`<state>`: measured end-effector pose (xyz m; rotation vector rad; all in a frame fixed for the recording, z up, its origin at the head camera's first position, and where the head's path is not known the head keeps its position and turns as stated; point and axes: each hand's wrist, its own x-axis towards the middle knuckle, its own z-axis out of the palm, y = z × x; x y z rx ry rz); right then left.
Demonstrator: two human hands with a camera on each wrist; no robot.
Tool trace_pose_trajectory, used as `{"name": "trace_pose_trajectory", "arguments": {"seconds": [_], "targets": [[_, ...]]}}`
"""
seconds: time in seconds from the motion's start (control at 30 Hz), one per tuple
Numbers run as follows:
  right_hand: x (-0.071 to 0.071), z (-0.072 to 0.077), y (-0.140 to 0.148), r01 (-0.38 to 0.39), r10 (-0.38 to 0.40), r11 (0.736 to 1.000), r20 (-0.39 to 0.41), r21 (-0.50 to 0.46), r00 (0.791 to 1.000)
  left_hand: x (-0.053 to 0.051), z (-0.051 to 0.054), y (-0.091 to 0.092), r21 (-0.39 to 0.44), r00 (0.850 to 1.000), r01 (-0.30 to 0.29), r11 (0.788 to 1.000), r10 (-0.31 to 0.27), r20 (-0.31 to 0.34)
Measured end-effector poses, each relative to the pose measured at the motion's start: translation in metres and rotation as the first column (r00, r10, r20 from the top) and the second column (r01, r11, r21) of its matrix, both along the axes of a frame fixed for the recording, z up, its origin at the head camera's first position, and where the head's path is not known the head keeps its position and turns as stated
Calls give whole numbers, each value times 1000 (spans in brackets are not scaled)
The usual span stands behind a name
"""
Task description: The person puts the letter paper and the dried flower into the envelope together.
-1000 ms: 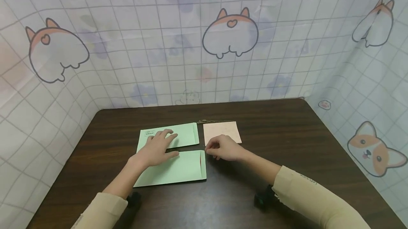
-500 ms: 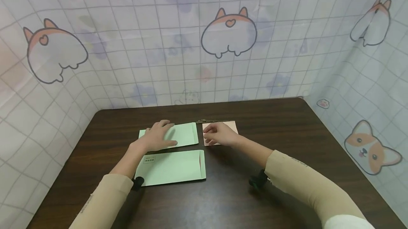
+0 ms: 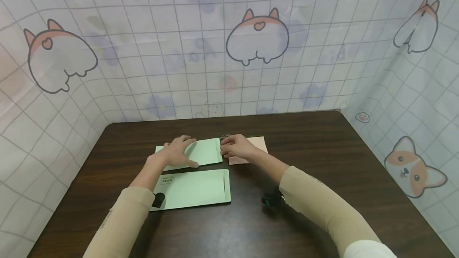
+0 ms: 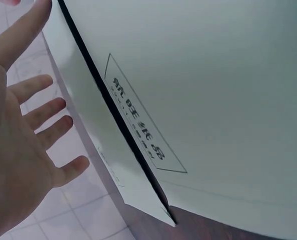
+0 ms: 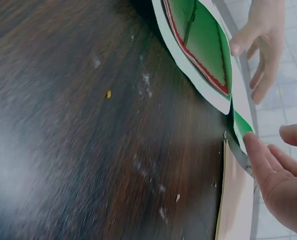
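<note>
The far envelope (image 3: pixel 204 151) runs left to right on the counter (image 3: pixel 305 150), its flap (image 3: pixel 218 156) just left of my right grip (image 3: pixel 236 147), fingers loosely apart. My left grip (image 3: pixel 176 152) lies spread across its other end, holding nothing.

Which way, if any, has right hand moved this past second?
Yes: in the head view, the right hand went forward and left, from the near left corner of the pink paper to the far envelope.

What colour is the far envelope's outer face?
Pale mint green; the far envelope shows it best in the head view.
</note>
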<state>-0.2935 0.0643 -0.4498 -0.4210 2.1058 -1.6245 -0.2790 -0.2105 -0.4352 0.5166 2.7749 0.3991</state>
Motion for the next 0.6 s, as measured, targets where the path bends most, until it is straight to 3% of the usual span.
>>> {"name": "trace_pose_trajectory", "arguments": {"seconds": [0.23, 0.6], "targets": [[-8, -6, -8, 9, -7, 999, 57, -36, 998, -6, -2, 2, -15, 999, 17, 1000, -16, 37], [-12, -13, -17, 65, -46, 993, 184, -100, 982, -9, -3, 2, -11, 999, 29, 1000, -29, 32]]}}
